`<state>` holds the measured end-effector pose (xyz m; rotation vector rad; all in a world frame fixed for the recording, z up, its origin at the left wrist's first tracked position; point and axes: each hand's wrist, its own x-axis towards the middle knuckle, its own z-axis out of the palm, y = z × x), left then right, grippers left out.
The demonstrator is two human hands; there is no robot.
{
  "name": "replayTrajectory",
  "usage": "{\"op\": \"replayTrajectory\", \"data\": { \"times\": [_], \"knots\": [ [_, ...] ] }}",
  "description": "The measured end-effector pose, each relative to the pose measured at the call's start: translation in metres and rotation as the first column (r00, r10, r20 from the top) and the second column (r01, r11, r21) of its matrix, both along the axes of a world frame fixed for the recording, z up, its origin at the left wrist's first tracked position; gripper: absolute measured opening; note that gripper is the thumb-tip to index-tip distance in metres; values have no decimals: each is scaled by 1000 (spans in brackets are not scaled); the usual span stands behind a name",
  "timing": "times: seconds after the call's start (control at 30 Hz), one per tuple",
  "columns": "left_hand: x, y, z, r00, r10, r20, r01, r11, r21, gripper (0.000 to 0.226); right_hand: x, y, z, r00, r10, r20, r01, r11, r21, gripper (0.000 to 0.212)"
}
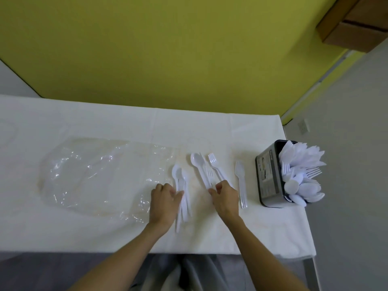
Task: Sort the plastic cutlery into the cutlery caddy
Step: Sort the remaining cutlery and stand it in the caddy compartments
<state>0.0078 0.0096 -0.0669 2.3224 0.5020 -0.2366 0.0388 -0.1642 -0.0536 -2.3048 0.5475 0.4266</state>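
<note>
White plastic cutlery lies on the white tablecloth. A small bunch of spoons lies at centre; my left hand rests on their handles with thumb and fingers against them. To the right lie a spoon and forks, and my right hand pinches at their handle ends. A lone fork lies further right, untouched. The dark grey cutlery caddy stands at the table's right edge, full of white forks, spoons and knives.
A crumpled clear plastic bag lies flat on the left half of the table. A yellow-green wall rises behind. The table's right edge runs just past the caddy; grey floor lies beyond. Cardboard boxes sit top right.
</note>
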Motion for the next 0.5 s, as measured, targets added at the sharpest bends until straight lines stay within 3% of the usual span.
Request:
{"op": "replayTrajectory", "data": {
  "times": [0.17, 0.37, 0.5],
  "knots": [
    [5, -18, 2, 996, -42, -83, 39, 999, -28, 24, 0, -10, 2, 995, -93, 45, 92, 996, 17, 13],
    [29, -31, 5, 991, 72, -116, -93, 978, -185, 19, -5, -19, 6, 965, -227, 129, 231, 973, -21, 12],
    [34, -28, 7, 977, 189, -104, -209, 945, -252, 20, -3, -23, 4, 961, -206, 184, 209, 978, 5, 16]
  ]
}}
